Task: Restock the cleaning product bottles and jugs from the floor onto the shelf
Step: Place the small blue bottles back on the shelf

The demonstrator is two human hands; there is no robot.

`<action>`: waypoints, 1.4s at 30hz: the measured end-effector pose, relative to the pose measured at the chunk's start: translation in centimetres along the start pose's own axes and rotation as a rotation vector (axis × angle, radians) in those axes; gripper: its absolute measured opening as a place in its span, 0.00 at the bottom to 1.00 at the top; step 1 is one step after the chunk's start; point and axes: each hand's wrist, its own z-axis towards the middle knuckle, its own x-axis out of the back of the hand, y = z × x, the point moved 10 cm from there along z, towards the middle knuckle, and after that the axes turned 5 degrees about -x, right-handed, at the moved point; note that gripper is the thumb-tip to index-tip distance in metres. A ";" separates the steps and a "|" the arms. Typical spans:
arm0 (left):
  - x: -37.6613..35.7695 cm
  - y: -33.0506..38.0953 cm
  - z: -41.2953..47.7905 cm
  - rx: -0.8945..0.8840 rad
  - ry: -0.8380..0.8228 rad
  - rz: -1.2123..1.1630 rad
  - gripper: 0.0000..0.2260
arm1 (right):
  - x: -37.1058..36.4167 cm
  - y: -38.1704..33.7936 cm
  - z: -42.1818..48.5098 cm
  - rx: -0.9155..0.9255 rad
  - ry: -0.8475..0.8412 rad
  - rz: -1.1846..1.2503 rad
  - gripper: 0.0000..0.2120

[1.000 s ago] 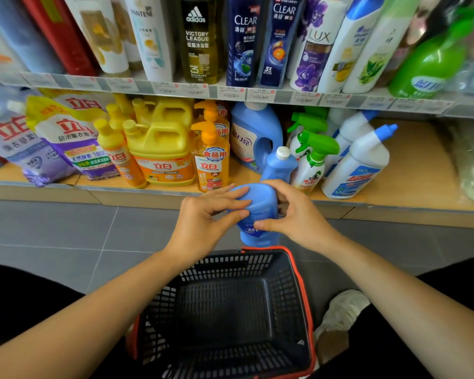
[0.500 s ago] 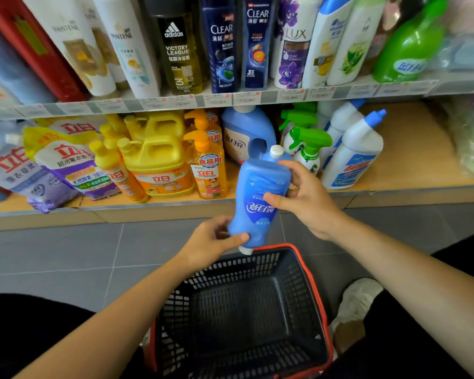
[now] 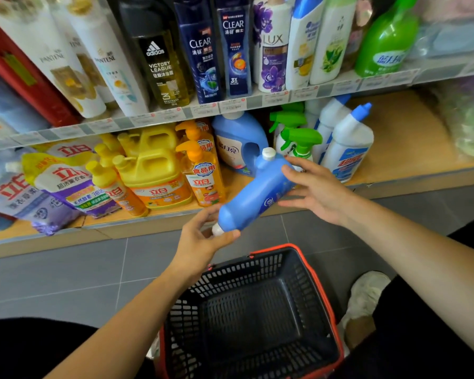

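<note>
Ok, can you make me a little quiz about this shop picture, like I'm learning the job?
1. True or false: the shopping basket on the floor has bottles in it.
2. Which hand holds the cap end of the blue bottle? A) left hand B) right hand C) neither
3. Fill in: the spray bottle on the lower shelf has a ____ trigger top.

Key:
1. False; it looks empty.
2. A; the left hand pinches the white cap end, while the right hand's open fingers rest on the upper part.
3. Green.
</note>
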 end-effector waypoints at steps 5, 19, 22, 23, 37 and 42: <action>0.6 1.8 0.4 -0.128 0.021 0.079 0.29 | -0.2 -0.2 0.4 -0.037 -0.041 0.115 0.12; 3.2 3.5 2.3 -0.057 0.089 0.102 0.18 | -0.1 3.0 2.6 -0.165 0.025 -0.679 0.12; 3.5 4.6 3.5 -0.180 0.052 0.379 0.16 | -0.3 0.5 4.2 -0.015 0.088 -0.866 0.07; 3.4 4.4 3.9 -0.201 0.023 0.477 0.16 | -0.4 -0.5 4.7 0.040 0.113 -0.941 0.10; 4.7 -9.1 7.9 0.040 -0.095 0.916 0.18 | -1.8 -3.9 9.5 0.368 0.204 -1.381 0.27; 4.1 -13.0 7.8 0.074 -0.197 0.965 0.27 | -2.8 -4.7 9.3 0.410 0.176 -1.492 0.12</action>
